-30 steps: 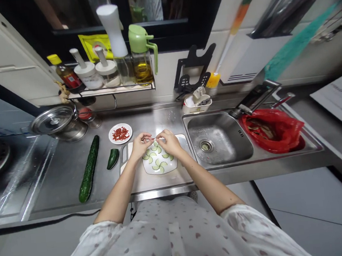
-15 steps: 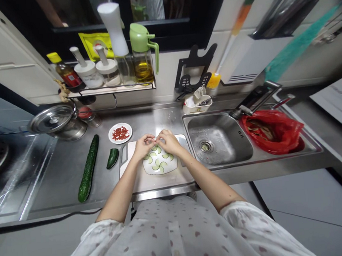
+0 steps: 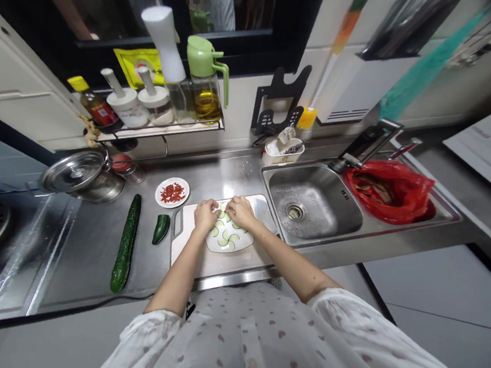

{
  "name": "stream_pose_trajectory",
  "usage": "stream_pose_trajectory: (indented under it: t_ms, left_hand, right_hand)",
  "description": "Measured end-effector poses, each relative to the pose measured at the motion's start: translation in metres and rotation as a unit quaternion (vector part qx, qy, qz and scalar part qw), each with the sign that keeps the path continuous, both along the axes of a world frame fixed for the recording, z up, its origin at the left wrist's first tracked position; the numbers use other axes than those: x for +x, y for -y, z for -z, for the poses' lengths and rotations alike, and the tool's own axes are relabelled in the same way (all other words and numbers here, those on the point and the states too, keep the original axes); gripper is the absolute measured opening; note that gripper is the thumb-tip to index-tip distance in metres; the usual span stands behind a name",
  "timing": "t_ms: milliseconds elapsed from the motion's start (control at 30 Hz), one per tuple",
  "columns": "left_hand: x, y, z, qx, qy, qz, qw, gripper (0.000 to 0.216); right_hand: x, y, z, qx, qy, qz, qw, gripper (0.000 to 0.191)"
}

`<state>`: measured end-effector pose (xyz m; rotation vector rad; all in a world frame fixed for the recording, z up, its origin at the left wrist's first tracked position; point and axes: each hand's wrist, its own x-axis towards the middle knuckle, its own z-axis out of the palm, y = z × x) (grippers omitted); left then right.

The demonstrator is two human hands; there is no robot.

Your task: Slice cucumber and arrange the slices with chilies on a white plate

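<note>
A white plate [image 3: 230,246] with several green cucumber slices [image 3: 227,234] lies on a white cutting board [image 3: 218,262] at the counter's front edge. My left hand [image 3: 205,214] and my right hand [image 3: 240,210] rest over the far rim of the plate, fingers curled downward, knuckles nearly touching. What the fingertips pinch is hidden. A whole cucumber [image 3: 124,244] and a short cucumber end piece [image 3: 161,228] lie to the left of the board.
A small dish of red chili pieces [image 3: 172,192] sits behind the board. A steel sink [image 3: 313,201] is on the right, with a red bag [image 3: 390,190] beside it. A pot with lid [image 3: 78,174] and a rack of bottles [image 3: 158,108] stand at the back left.
Both hands have come down from holding something thin between them above the plate and now rest curled on the plate's far edge.
</note>
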<state>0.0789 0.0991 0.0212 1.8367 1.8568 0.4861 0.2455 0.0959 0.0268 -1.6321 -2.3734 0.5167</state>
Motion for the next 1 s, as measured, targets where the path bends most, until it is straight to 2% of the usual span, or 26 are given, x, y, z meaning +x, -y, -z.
stream_pose_trajectory:
  t_ms: [267, 733, 1000]
  left_hand:
    - [0.007, -0.005, 0.001, -0.017, -0.026, 0.012, 0.999, 0.012]
    - [0.013, -0.009, 0.009, -0.027, -0.060, 0.023, 0.998, 0.013]
    - [0.014, -0.009, 0.006, -0.032, -0.061, 0.023, 0.997, 0.015]
  right_hand:
    - [-0.005, -0.001, 0.009, 0.008, 0.019, -0.002, 1.000, 0.022]
    - [-0.004, -0.004, 0.013, 0.003, 0.035, -0.007, 0.999, 0.020]
    - [-0.002, -0.002, 0.012, 0.004, 0.028, 0.012, 1.000, 0.017]
